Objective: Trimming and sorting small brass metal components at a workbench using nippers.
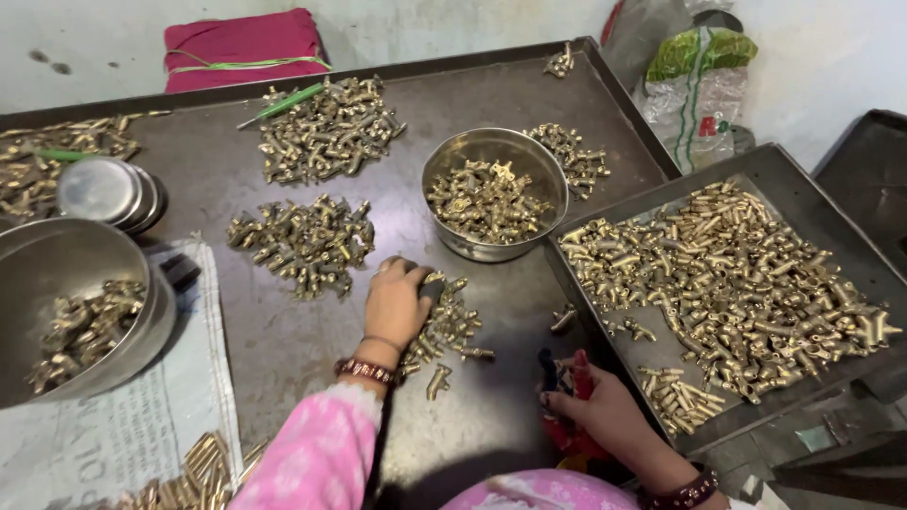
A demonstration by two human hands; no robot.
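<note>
Dark metal desk (283, 340) strewn with brass fittings: left hand (397, 304) cupped closed over a small pile (446, 326) extending rightward, right hand (605, 411) nearby gripping a red-handled tool (567, 378).

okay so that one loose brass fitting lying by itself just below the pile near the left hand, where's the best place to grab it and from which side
Probably by its straight barrel, pinched from above. The lone brass fitting lies flat on the dark metal tray, apart from the small pile of brass fittings under the left hand, so both long sides look free for the fingers. Its bent end seems a poorer hold.
</note>
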